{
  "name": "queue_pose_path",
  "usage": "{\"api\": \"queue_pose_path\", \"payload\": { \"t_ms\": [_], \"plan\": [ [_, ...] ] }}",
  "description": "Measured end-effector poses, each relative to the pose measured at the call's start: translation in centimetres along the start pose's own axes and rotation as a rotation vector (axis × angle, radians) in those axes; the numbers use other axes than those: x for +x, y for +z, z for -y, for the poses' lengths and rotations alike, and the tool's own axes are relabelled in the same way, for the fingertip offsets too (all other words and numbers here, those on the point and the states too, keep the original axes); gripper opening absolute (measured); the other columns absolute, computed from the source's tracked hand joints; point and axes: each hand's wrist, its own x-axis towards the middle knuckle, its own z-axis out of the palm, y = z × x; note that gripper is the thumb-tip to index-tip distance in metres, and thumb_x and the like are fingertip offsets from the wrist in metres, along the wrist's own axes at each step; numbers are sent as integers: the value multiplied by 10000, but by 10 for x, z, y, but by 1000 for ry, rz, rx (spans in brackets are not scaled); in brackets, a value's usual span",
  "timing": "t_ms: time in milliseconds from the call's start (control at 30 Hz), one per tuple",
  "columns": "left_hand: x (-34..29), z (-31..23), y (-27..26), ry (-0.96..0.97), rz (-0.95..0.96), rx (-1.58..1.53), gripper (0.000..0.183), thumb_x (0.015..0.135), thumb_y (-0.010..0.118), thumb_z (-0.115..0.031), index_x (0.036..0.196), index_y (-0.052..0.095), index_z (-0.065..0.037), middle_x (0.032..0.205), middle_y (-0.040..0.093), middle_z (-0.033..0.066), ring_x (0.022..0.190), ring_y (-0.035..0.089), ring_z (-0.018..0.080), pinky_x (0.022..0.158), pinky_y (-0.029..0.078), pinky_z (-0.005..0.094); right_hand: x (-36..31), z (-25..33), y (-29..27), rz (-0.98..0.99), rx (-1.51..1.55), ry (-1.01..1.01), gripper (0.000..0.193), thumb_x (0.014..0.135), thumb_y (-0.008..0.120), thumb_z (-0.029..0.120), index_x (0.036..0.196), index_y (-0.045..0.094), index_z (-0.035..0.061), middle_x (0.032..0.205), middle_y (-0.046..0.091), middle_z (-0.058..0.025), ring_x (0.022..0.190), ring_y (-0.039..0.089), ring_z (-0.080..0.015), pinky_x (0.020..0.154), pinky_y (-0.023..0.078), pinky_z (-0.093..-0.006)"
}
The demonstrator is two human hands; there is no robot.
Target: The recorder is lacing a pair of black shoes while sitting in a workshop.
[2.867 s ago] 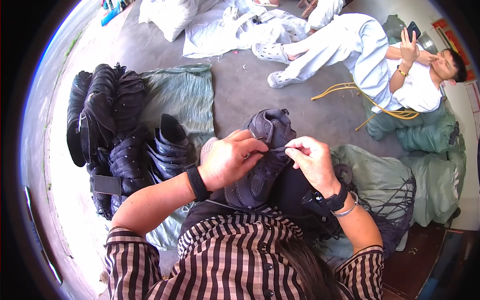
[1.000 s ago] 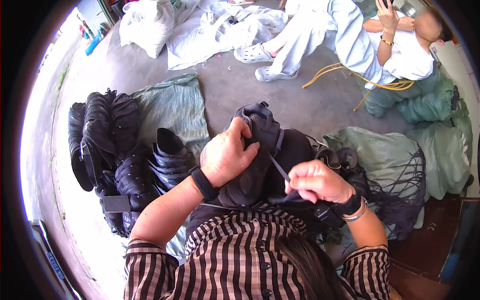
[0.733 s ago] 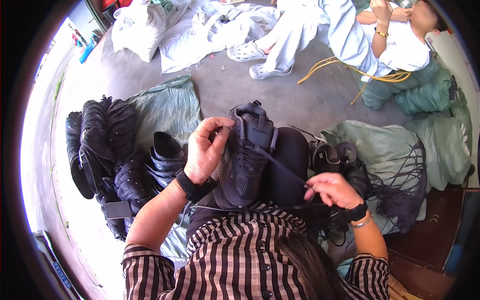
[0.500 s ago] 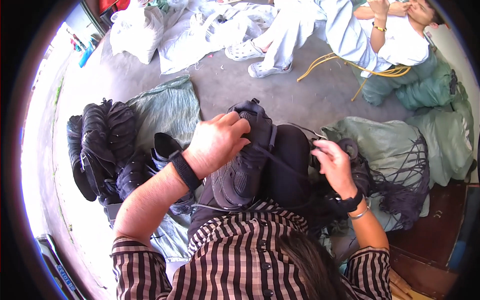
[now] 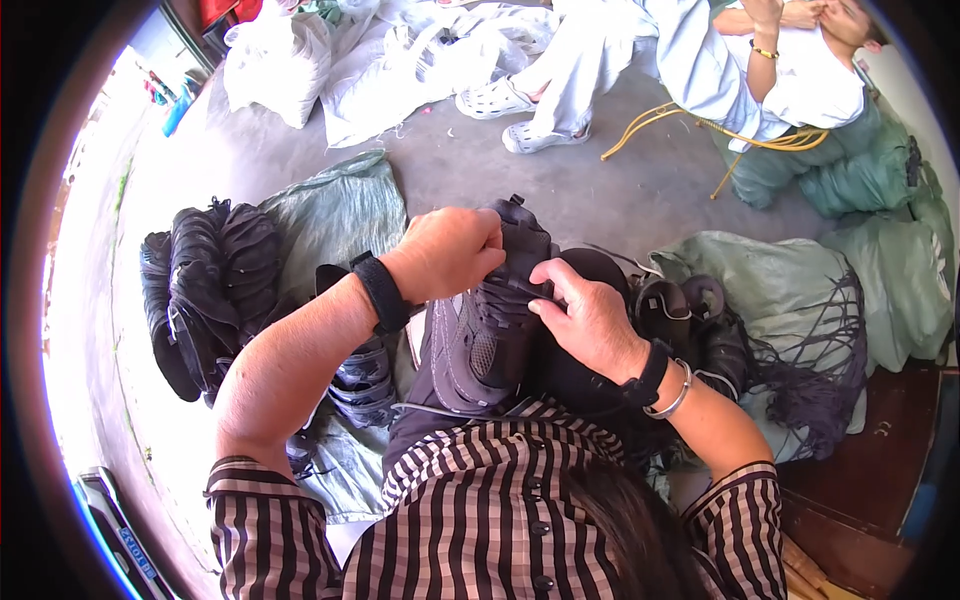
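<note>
A black lace-up sneaker [image 5: 480, 345] lies on my lap, its padded collar pointing away from me and its light grey stitching facing up. My left hand [image 5: 447, 250] is closed at the sneaker's upper left side, near the collar, with its fingertips hidden. Over the lacing, my right hand [image 5: 592, 318] has its thumb and forefinger drawn together in a pinch. Whatever lies between those fingers is too dark and small to make out. Just right of my right hand, more dark shoes [image 5: 665, 305] sit in a group.
Dark shoes [image 5: 205, 290] are stacked at left beside a green woven sack [image 5: 350, 200]. Dark laces [image 5: 815, 385] drape over another green sack [image 5: 725, 258] at right. A seated person [image 5: 815, 95], a yellow metal chair frame [image 5: 640, 122] and white bags [image 5: 280, 70] are farther off.
My right hand has moved left, from beside my knee to the sneaker's lacing, and its fingers have come together. My left hand has turned slightly and shifted up along the sneaker.
</note>
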Motion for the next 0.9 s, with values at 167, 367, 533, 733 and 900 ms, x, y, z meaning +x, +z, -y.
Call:
{"api": "queue_pose_path", "payload": {
  "t_ms": [167, 367, 533, 733, 900],
  "plan": [
    [-8, 6, 11, 174, -147, -57, 68, 780, 612, -117, 846, 613, -104, 786, 620, 63, 724, 629, 268, 648, 497, 359, 0, -12, 8, -187, -18, -232, 201, 805, 666, 114, 968, 549, 101, 726, 612, -75, 649, 623, -312, 552, 487, -387],
    [-25, 4, 12, 380, -280, 125, 107, 725, 651, -98, 820, 622, -140, 785, 539, 21, 816, 614, 228, 629, 518, 373, 4, -11, 9, -257, -148, -366, 179, 799, 673, 136, 929, 556, 100, 691, 578, -59, 603, 616, -278, 501, 480, -363],
    [-24, 1, 17, 469, -342, 236, 123, 714, 707, -153, 795, 619, -128, 778, 524, 16, 773, 587, 201, 588, 513, 349, 9, -12, 7, -288, -235, -455, 132, 806, 655, 131, 874, 550, 91, 651, 549, -56, 577, 609, -259, 477, 472, -347],
    [-26, 0, 21, 489, -361, 299, 120, 728, 697, -161, 772, 597, -112, 770, 512, 16, 746, 579, 201, 574, 513, 333, 12, -15, 5, -223, -322, -494, 151, 767, 678, 81, 887, 588, 62, 681, 595, -60, 590, 615, -243, 520, 480, -335],
    [-29, -1, 27, 502, -404, 270, 144, 700, 721, -151, 798, 617, -133, 728, 509, 5, 699, 568, 195, 537, 492, 325, 14, -16, 5, -207, -356, -502, 118, 777, 666, 83, 849, 574, 66, 657, 602, -78, 608, 627, -250, 511, 476, -343]
  ]
}}
